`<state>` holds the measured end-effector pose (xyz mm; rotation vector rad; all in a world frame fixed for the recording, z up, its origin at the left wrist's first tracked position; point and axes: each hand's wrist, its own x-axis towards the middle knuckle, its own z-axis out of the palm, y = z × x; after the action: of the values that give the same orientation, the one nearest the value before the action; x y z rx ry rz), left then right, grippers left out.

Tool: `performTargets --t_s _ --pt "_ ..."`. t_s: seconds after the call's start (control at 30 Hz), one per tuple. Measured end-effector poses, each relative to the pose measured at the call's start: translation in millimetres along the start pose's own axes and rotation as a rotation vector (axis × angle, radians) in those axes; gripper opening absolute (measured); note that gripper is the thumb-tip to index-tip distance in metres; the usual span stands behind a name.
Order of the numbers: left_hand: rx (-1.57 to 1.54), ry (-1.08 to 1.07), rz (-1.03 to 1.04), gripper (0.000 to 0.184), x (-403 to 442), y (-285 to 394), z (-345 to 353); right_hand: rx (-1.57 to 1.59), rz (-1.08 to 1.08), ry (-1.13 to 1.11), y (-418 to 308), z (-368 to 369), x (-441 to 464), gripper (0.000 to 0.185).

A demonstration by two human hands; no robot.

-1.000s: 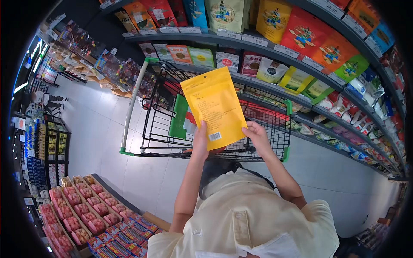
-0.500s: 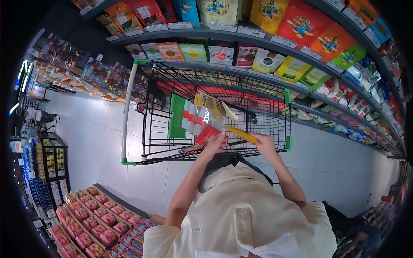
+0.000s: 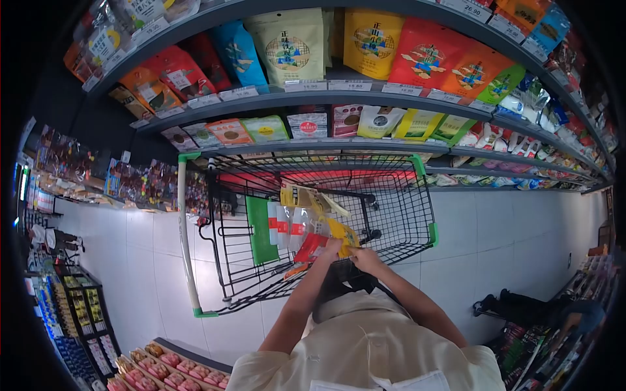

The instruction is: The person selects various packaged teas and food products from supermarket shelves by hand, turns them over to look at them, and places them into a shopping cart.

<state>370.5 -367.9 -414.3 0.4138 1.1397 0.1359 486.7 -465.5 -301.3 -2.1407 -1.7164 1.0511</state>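
A yellow pouch (image 3: 342, 233) is over the shopping cart (image 3: 391, 221), its printed face turned up towards me. My right hand (image 3: 366, 260) pinches its near right edge. My left hand (image 3: 333, 249) is closed at its near left corner; its fingertips are partly hidden. Just left of that hand lies a red-and-clear bag (image 3: 312, 247) in the cart. White-and-red clear packets (image 3: 280, 221) stand beside it against the green panel (image 3: 262, 229). A pale yellow pouch (image 3: 295, 195) leans behind them.
Shelves of upright pouches (image 3: 290, 49) run along the far side of the cart. Pink packages (image 3: 171, 375) fill a display at the lower left. A person in dark trousers (image 3: 521, 306) is low at the right, by another shelf.
The yellow pouch, edge-on before, has turned to show its face. My right hand has come left beside my left hand, which now meets the pouch. The view has tilted up towards the shelves.
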Motion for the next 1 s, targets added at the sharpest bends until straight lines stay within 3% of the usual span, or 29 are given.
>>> performTargets --t_s 0.27,0.4,0.47,0.53,0.57,0.6,0.67,0.73,0.8,0.9,1.0 --pt "0.55 0.253 0.143 0.029 55.1 -7.8 -50.8 0.047 -0.028 -0.009 22.1 -9.5 -7.1 0.032" --pt "0.602 0.274 0.23 0.028 47.6 5.2 -65.6 0.087 -0.02 0.034 32.3 -55.6 15.0 0.03" --pt "0.524 0.252 0.197 0.029 30.7 18.2 -64.9 0.056 -0.03 0.163 19.8 -113.7 35.3 0.029" --pt "0.388 0.213 0.15 0.031 2.2 35.2 -59.7 0.111 -0.251 0.461 11.8 -177.2 66.8 0.026" --pt "0.342 0.201 0.162 0.031 -14.2 41.9 -55.6 0.218 -0.222 0.53 7.0 -209.9 85.4 0.024" --pt "0.296 0.193 0.187 0.032 -32.5 47.0 -52.0 0.037 -0.224 0.689 -35.0 -263.1 78.2 0.023" --pt "0.249 0.189 0.286 0.036 -75.0 61.6 -38.0 -0.216 -0.524 1.083 -54.7 -330.5 109.6 0.022" --pt "0.211 0.174 0.346 0.038 -92.2 68.0 -33.8 -0.393 -0.687 1.294 -95.1 -394.2 122.5 0.027" --pt "0.184 0.151 0.369 0.038 -104.0 65.2 -37.7 -0.737 -0.66 1.347 -132.1 -438.6 125.4 0.027" --pt "0.094 0.082 0.427 0.037 -121.2 55.5 -41.7 -0.932 -0.553 1.241 -144.7 -469.9 152.2 0.033" --pt "-0.102 0.05 0.424 0.026 -143.6 48.2 -40.2 -0.799 -0.142 0.947 -161.3 -488.3 164.8 0.037"
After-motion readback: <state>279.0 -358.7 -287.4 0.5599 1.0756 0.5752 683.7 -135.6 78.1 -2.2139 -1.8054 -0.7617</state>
